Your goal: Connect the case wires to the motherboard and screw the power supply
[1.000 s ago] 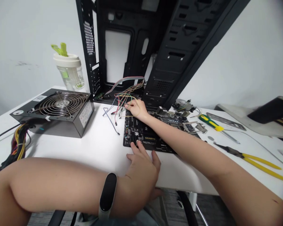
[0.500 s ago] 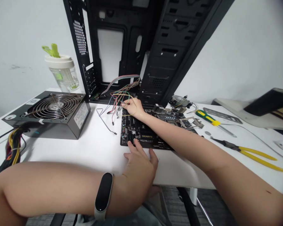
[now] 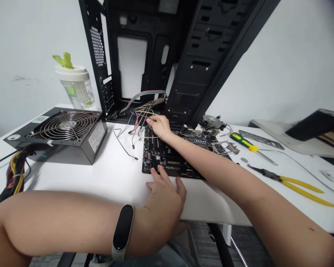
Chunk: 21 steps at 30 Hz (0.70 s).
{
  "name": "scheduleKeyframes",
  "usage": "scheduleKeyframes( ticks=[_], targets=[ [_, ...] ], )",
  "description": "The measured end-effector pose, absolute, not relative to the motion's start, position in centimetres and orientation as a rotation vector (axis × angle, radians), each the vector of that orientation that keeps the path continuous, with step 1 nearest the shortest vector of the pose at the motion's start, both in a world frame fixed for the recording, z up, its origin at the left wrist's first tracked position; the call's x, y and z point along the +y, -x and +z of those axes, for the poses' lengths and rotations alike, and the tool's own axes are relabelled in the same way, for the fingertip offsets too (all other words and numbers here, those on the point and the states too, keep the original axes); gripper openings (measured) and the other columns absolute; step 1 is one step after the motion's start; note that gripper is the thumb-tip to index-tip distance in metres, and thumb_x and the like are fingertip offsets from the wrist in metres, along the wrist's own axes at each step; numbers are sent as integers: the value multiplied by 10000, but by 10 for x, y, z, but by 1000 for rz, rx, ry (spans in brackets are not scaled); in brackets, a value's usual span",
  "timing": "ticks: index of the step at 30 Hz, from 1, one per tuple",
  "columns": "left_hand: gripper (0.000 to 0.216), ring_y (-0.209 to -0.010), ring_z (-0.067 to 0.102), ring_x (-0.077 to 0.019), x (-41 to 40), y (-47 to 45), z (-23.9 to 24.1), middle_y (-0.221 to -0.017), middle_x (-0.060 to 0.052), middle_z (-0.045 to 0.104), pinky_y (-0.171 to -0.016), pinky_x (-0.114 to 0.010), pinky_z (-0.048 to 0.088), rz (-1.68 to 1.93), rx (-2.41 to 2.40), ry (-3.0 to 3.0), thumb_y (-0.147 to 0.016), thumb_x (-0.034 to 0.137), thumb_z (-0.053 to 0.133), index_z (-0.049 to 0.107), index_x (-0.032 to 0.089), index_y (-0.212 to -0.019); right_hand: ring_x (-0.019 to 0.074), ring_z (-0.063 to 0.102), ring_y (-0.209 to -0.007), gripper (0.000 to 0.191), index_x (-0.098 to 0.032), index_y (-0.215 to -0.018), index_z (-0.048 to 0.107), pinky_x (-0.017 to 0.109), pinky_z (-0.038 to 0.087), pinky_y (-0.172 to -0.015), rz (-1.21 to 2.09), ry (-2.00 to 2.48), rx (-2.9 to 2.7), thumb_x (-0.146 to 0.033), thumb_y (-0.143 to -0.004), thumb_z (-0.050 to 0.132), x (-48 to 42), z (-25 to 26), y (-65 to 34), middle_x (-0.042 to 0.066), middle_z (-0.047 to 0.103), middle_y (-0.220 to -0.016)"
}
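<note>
The motherboard [image 3: 167, 154] lies flat on the white table [image 3: 114, 174] in the middle of the frame, just in front of the open black case [image 3: 183, 55]. The left hand [image 3: 165, 193] rests at its near edge, fingers spread, the fingertips touching the board. The right hand [image 3: 159, 127] is at the board's far left corner, its fingers pinched together on the coloured wires [image 3: 140, 111] that come from the case. A power supply [image 3: 61, 135] stands at the left.

Power supply [image 3: 64, 135], bottle [image 3: 75, 89], screwdriver [image 3: 243, 142], pliers [image 3: 295, 183] share the table [image 3: 114, 174].
</note>
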<state>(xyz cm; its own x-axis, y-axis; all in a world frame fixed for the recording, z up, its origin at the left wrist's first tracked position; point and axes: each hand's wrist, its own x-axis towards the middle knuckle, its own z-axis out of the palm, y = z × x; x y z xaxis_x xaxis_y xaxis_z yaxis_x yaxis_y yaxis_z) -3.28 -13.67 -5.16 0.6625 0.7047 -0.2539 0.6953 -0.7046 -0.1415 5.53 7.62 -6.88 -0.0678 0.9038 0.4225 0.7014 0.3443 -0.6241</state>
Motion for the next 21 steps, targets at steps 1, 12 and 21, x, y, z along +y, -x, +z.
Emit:
scheduleKeyframes(
  ticks=[1,12,21],
  targets=[
    [981,-1249,389,-589,-137,33,-51,-1385,-463,273,-704,-507,549,465,-1191,2836,-804,717,499,234,85,-1504,129,507,-572,328,-158,-505,575,260,332,-610,338,1425,-1809,-217,-825,533,77,-69,-56,-21,515,-489],
    [967,-1269,364,-584,-137,33,-46,-1394,-454,269,-722,-557,542,519,-1212,2845,-807,696,520,243,86,-1504,176,682,-872,212,-167,-847,741,293,501,-861,648,1284,-1655,-57,-692,648,78,-69,-50,30,740,-861],
    [959,-1276,370,-572,-139,34,-50,-1412,-442,247,-780,-562,526,431,-1229,2844,-808,686,530,262,81,-1501,68,583,-577,245,-135,-882,622,232,523,-616,827,1239,-1191,40,-781,483,69,-21,-57,17,669,-776]
  ],
)
